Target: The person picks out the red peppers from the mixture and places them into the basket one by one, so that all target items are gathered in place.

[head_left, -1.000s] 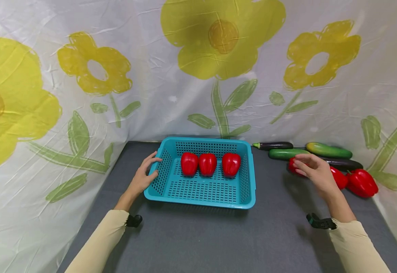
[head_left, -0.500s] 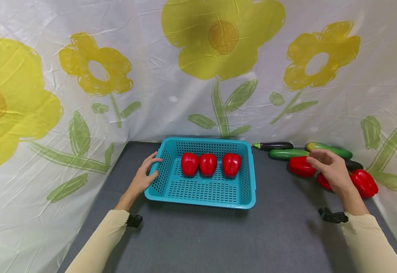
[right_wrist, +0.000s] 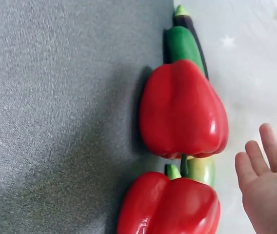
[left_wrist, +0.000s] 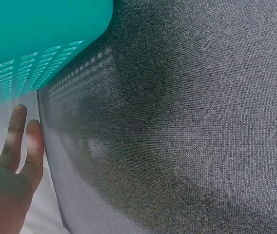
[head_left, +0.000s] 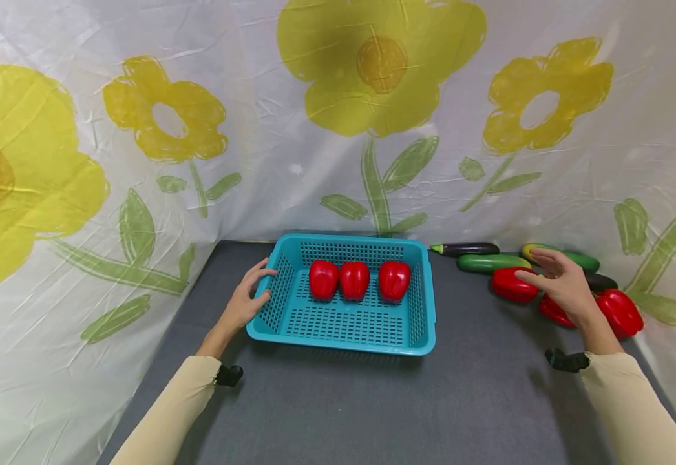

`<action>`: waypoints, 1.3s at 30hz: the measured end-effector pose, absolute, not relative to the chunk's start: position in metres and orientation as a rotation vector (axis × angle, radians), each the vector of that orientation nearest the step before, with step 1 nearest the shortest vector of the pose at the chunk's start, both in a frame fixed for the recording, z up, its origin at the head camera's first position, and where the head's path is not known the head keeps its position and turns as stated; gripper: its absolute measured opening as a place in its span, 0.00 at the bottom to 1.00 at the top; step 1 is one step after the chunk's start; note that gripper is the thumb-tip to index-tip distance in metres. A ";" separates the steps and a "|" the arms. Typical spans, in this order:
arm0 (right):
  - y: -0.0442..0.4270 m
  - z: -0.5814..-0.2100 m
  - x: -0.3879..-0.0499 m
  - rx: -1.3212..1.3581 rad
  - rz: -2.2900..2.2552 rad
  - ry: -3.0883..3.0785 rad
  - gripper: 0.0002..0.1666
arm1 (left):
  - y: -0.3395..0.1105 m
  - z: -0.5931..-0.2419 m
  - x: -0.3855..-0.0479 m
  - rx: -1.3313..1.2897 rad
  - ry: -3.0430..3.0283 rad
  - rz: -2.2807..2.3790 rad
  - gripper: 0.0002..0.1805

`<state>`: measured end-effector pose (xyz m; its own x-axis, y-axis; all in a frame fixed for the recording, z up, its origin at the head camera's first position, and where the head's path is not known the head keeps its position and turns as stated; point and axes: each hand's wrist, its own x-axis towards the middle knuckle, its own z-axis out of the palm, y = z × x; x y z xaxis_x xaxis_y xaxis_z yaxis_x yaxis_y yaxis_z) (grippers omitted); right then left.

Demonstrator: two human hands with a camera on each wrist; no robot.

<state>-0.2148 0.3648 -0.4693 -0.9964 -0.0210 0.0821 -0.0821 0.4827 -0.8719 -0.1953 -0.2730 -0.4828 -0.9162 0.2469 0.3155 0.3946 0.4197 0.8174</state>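
- Loose red peppers [head_left: 512,285]: three, on the table [head_left: 338,413] below and beside the right hand [head_left: 566,289]; apparently outstanding.
- Right hand: released, fingers spread, grasping nothing.
- Placed red peppers [head_left: 353,281]: three, inside the basket [head_left: 338,347] between the hands; judged half complete.
- Left hand [head_left: 242,303]: released, at the basket's rim; contact cannot be determined.
- Cucumber [head_left: 485,263], eggplant [head_left: 467,248]: beyond the right hand, outside the basket.

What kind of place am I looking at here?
It looks like a small makeshift work area, perhaps set up for practice or filming: a flower-patterned sheet rises behind a dark grey tabletop, on which stands a blue basket with three red peppers inside.
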 end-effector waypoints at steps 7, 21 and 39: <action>0.366 -0.473 -0.225 0.112 1.517 -2.772 0.45 | -0.274 -0.484 -0.196 -0.571 -2.510 -1.534 0.22; 0.363 -0.481 -0.232 0.117 1.430 -2.903 0.48 | -0.273 -0.483 -0.195 -0.578 -2.508 -1.524 0.22; 0.353 -0.493 -0.237 0.021 1.430 -2.903 0.49 | -0.274 -0.484 -0.196 -0.592 -2.513 -1.518 0.22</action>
